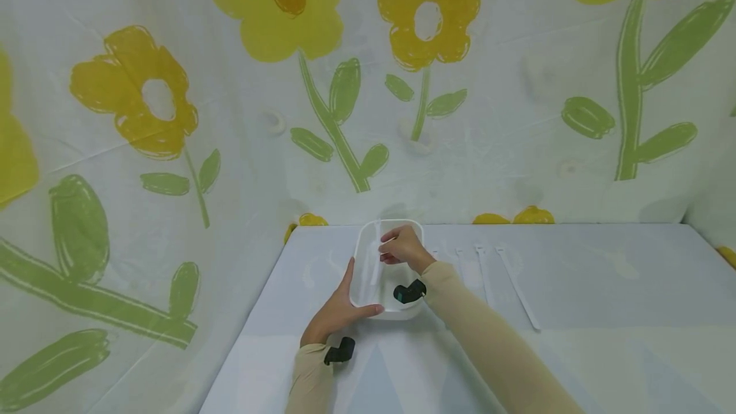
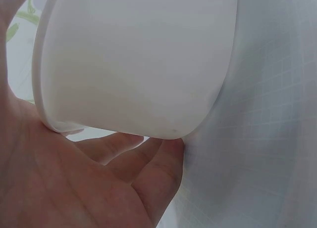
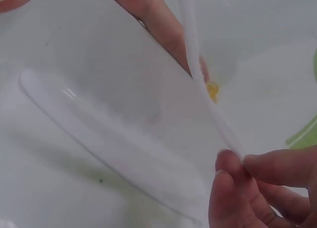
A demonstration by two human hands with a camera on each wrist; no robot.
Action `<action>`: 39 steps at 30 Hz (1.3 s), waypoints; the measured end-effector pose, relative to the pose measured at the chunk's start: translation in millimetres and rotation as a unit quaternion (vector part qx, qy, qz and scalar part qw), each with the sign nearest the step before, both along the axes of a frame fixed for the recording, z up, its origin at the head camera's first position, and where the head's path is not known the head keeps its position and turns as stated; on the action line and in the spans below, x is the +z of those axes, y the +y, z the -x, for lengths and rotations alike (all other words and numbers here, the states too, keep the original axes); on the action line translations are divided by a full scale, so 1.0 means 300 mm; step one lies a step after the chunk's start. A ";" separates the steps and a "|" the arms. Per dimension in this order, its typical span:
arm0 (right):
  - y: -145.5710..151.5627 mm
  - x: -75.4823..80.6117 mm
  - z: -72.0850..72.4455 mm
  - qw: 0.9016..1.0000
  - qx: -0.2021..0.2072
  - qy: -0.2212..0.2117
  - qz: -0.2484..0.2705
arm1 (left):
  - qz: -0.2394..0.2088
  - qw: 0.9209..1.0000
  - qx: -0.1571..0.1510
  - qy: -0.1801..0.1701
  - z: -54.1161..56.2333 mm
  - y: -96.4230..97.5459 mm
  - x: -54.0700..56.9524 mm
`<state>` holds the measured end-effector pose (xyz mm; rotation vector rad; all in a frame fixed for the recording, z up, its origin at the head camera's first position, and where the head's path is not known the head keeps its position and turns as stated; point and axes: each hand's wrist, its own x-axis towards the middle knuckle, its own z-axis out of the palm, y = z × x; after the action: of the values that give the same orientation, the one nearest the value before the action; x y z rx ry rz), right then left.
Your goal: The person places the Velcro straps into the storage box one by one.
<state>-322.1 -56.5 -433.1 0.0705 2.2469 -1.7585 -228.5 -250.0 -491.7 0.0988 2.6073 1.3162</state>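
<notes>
Nearest: pale sleeves (image 1: pixel 494 344) reach in from the near side, a black device (image 1: pixel 340 351) at the left wrist. Table (image 1: pixel 621 286) spreads in front of the container, its left edge slanting away, well apart from the left hand (image 1: pixel 333 313). That hand grips the white container (image 1: pixel 405 315) at its near left corner — thumb along the near rim, fingers bent against the outer wall.

The right hand (image 1: pixel 405 248) is over the container's opening, pinching a thin white strip (image 1: pixel 376 267) between thumb and fingertips. The strip runs lengthwise in the container's left part, left of the right hand. Another strip (image 3: pixel 106 144) lies slantwise inside.

More white strips (image 1: pixel 520 291) lie on the tabletop, right of the container; beyond them, wide room toward the right edge. The container's far rim overlaps the table's back edge in the head view — cannot tell whether it touches the flowered cloth (image 1: pixel 500 145) behind.
</notes>
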 end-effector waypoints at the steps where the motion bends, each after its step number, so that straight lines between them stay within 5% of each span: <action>1: -0.001 -0.001 -0.001 1.000 0.000 -0.001 0.000 | -0.001 1.000 -0.002 0.001 0.000 0.000 0.001; 39: -0.019 -0.055 -0.019 0.999 0.004 -0.049 -0.010 | -0.003 1.000 -0.017 0.023 -0.004 -0.001 0.005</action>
<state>-316.4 -62.2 -449.5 0.1488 2.1928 -1.6920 -227.3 -250.2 -490.1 0.1768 2.6279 1.3249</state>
